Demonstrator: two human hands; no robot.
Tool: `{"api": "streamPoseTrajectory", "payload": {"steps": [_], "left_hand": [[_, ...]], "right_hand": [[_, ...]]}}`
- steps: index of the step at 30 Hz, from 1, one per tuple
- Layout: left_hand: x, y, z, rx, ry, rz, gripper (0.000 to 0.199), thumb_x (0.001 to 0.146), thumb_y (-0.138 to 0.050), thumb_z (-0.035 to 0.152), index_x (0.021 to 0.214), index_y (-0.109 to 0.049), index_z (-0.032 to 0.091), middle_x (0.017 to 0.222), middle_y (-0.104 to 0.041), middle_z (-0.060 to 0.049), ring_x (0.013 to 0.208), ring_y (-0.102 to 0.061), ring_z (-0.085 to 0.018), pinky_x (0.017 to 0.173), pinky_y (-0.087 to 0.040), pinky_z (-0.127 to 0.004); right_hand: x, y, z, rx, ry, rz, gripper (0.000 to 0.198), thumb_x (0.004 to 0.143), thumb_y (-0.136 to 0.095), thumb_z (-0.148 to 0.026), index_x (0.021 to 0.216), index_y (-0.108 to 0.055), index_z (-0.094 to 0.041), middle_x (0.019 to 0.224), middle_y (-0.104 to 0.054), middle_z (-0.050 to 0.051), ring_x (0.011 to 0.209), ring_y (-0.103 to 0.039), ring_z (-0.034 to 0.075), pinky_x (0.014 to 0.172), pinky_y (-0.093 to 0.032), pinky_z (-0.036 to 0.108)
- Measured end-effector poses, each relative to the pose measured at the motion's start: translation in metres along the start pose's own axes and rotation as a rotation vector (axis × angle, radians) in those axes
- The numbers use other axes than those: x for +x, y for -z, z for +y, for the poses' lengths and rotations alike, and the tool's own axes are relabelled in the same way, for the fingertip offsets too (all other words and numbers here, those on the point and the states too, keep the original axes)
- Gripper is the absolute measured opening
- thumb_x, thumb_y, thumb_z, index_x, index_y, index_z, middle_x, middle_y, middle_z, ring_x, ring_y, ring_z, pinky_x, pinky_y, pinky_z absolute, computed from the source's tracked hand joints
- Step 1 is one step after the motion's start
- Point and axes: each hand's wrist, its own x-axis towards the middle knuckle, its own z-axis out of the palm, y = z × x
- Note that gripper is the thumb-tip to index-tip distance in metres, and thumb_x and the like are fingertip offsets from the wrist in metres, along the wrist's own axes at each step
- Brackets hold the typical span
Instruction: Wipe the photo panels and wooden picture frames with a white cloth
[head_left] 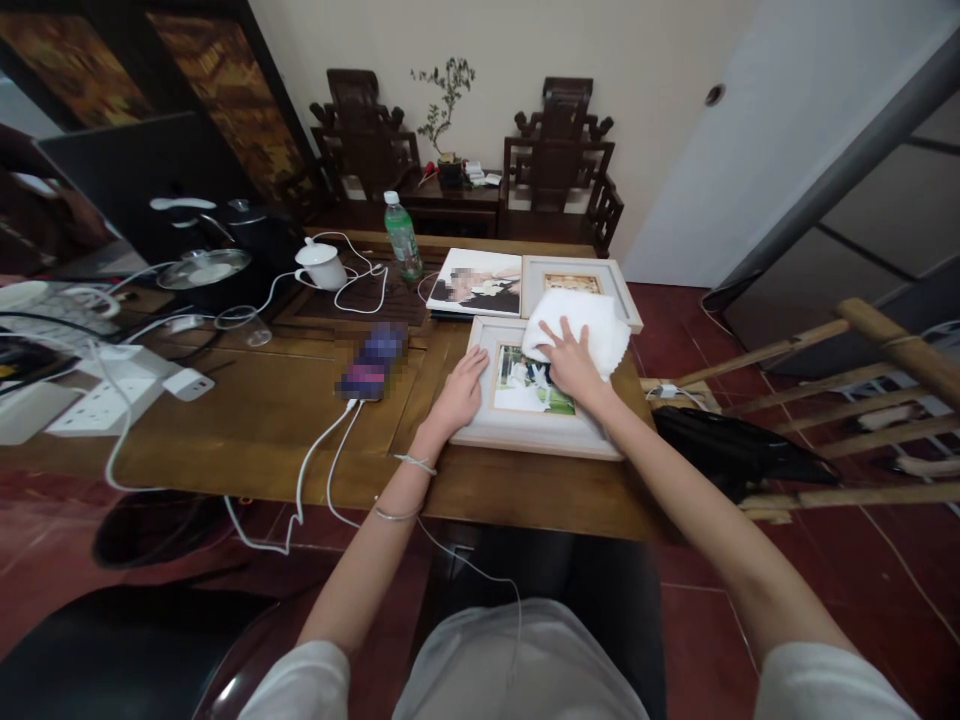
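A pale wooden picture frame (540, 440) with a wide light mat lies face up near the table's front edge. Its photo (525, 390) shows white figures against green. My left hand (460, 388) holds the frame's left edge, fingers close together over the rim. Under the spread fingers of my right hand (574, 362) is a white cloth (589, 315), held against the frame's upper right part. The cloth hides that corner and overlaps a second picture frame (626, 290) behind. Left of that frame lies a photo album or print (480, 280) with a partly blurred picture.
A phone (373, 362) with white cables lies left of my hands. Farther back stand a green-labelled bottle (403, 238) and a lidded white cup (322, 266). Power strips (112, 390), a lidded pot (206, 275) and a monitor (135, 170) crowd the left side. A wooden rack (810, 400) stands right.
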Motion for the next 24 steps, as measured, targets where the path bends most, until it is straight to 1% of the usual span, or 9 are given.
{"api": "streamPoseTrajectory", "payload": {"steps": [4,7,9,11,13,15,18,21,24], "left_hand": [[0.000,0.000,0.001,0.010,0.004,0.001,0.054,0.081,-0.036,0.002,0.132,-0.050,0.013,0.140,-0.049,-0.014,0.138,-0.033,-0.024,0.114,-0.029,-0.050],[0.000,0.000,0.003,0.009,0.022,-0.005,0.054,0.081,-0.036,0.002,0.132,-0.049,0.012,0.141,-0.047,-0.015,0.139,-0.031,-0.025,0.114,-0.029,-0.051],[0.000,0.000,0.005,0.003,0.036,-0.007,0.053,0.081,-0.036,0.003,0.132,-0.049,0.010,0.142,-0.047,-0.016,0.139,-0.031,-0.025,0.114,-0.028,-0.051],[0.000,0.000,0.005,-0.006,0.043,-0.004,0.052,0.082,-0.035,0.004,0.132,-0.050,0.011,0.141,-0.047,-0.015,0.139,-0.031,-0.025,0.114,-0.028,-0.052],[0.001,0.001,0.006,-0.017,0.046,-0.002,0.049,0.085,-0.035,0.007,0.132,-0.050,0.011,0.141,-0.048,-0.014,0.139,-0.032,-0.024,0.114,-0.028,-0.051],[0.002,0.002,0.008,-0.030,0.063,-0.001,0.044,0.090,-0.034,0.013,0.130,-0.052,0.011,0.140,-0.049,-0.014,0.138,-0.032,-0.024,0.114,-0.028,-0.049],[0.004,0.004,0.013,-0.060,0.115,0.007,0.044,0.096,-0.031,0.026,0.131,-0.051,0.009,0.142,-0.047,-0.016,0.137,-0.035,-0.023,0.115,-0.027,-0.044],[0.004,0.007,0.019,-0.102,0.148,0.024,0.048,0.098,-0.028,0.035,0.135,-0.045,0.009,0.145,-0.042,-0.016,0.138,-0.034,-0.022,0.115,-0.026,-0.042],[0.003,0.009,0.023,-0.133,0.152,0.016,0.049,0.099,-0.027,0.039,0.139,-0.040,0.014,0.148,-0.038,-0.013,0.139,-0.031,-0.021,0.115,-0.024,-0.042]], "right_hand": [[-0.030,0.009,-0.022,0.061,0.097,-0.091,0.058,0.071,-0.041,0.002,0.122,-0.061,-0.015,0.151,-0.034,0.009,0.139,-0.019,0.042,0.102,-0.019,0.072],[-0.061,0.031,-0.039,0.143,0.168,-0.188,0.058,0.070,-0.041,0.002,0.120,-0.063,-0.016,0.149,-0.038,0.010,0.137,-0.026,0.040,0.100,-0.024,0.071],[-0.078,0.049,-0.049,0.209,0.205,-0.242,0.057,0.069,-0.040,0.003,0.117,-0.064,-0.018,0.145,-0.043,0.009,0.135,-0.032,0.037,0.099,-0.030,0.068],[-0.089,0.064,-0.058,0.271,0.270,-0.281,0.057,0.069,-0.039,0.004,0.115,-0.065,-0.019,0.143,-0.047,0.008,0.133,-0.036,0.034,0.099,-0.035,0.062],[-0.091,0.071,-0.068,0.300,0.340,-0.310,0.058,0.070,-0.039,0.004,0.115,-0.065,-0.020,0.143,-0.047,0.006,0.134,-0.036,0.032,0.099,-0.037,0.058],[-0.085,0.070,-0.076,0.281,0.366,-0.309,0.058,0.070,-0.039,0.004,0.117,-0.064,-0.021,0.146,-0.043,0.005,0.136,-0.032,0.032,0.101,-0.035,0.059],[-0.062,0.056,-0.082,0.206,0.291,-0.278,0.057,0.072,-0.040,0.003,0.119,-0.063,-0.021,0.150,-0.037,0.004,0.138,-0.027,0.035,0.102,-0.029,0.066],[-0.028,0.038,-0.077,0.138,0.216,-0.233,0.054,0.075,-0.043,0.000,0.120,-0.063,-0.021,0.151,-0.035,0.003,0.139,-0.024,0.037,0.103,-0.025,0.068],[0.004,0.025,-0.067,0.081,0.180,-0.125,0.049,0.079,-0.042,-0.003,0.121,-0.062,-0.018,0.151,-0.036,0.004,0.139,-0.022,0.037,0.106,-0.022,0.067]]}}
